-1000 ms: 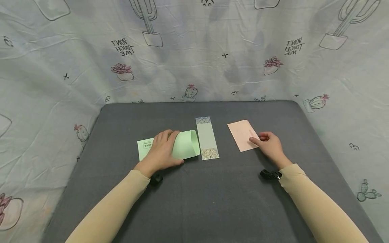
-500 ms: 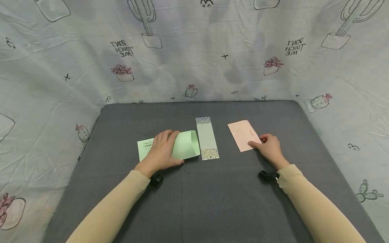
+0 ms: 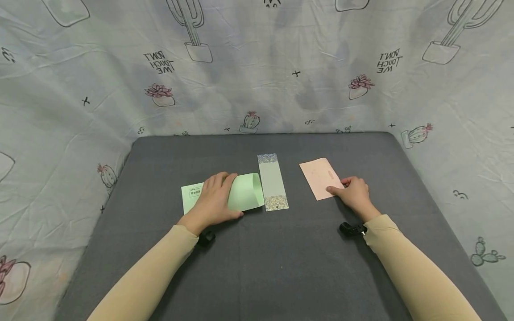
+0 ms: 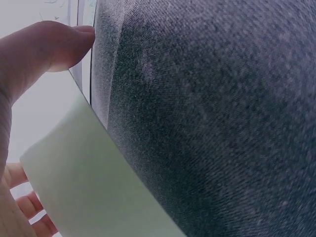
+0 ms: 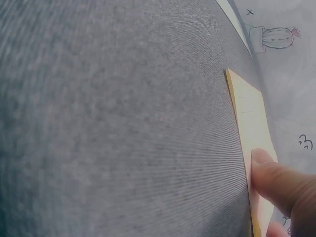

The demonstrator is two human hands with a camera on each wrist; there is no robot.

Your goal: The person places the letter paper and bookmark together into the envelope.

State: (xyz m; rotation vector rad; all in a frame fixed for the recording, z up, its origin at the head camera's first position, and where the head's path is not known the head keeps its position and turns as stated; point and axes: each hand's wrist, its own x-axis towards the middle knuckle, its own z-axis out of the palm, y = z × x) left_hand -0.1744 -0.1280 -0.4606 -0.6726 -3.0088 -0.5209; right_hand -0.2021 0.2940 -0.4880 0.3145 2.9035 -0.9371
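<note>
Green envelope (image 3: 245, 192) lies within the left grip (image 3: 214, 200).

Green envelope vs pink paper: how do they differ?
Length: the green envelope is clearly longer in the head view; the pink paper is shorter.
Colour: the envelope is pale green; the pink paper is pale pink in the head view.
Hold: the left hand grips across the green envelope's middle; the right hand pinches the pink paper by its right edge.
Shared: both are pale and thin, each held one-handed.

Left hand (image 4: 29, 59) grips pale green paper (image 4: 94, 182).
</note>
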